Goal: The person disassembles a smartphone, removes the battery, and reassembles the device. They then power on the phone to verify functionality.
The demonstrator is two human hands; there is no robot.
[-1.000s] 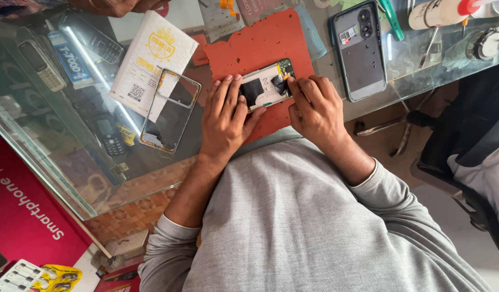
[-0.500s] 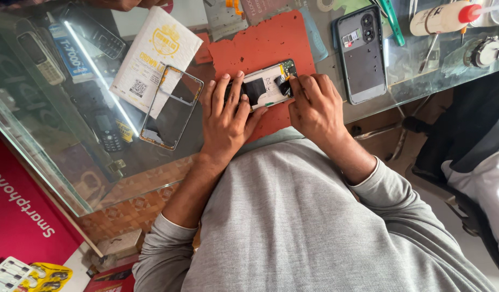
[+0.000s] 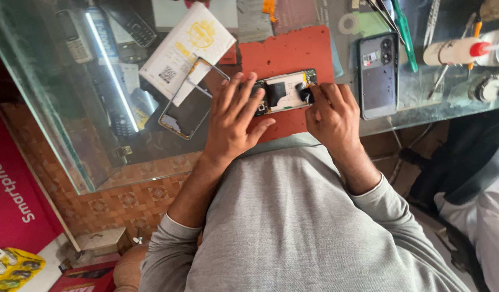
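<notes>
An opened phone (image 3: 284,91) with its inner parts showing lies on a red mat (image 3: 292,51) on the glass counter. My left hand (image 3: 234,118) rests flat over the phone's left end, fingers spread, pressing it down. My right hand (image 3: 331,112) sits at the phone's right end, fingertips pinched close over a dark part near the corner; whether a tool is in it I cannot tell. A removed phone frame (image 3: 191,103) lies just left of my left hand.
A dark phone back cover (image 3: 378,75) lies right of the mat. Tweezers and a green tool (image 3: 405,33), a white bottle with red cap (image 3: 460,50) and a white box (image 3: 189,44) stand at the back. The glass counter (image 3: 55,135) has phones under it.
The view has shifted slightly; both hands stay on the opened phone, with the right fingertips moved a little over its right end.
</notes>
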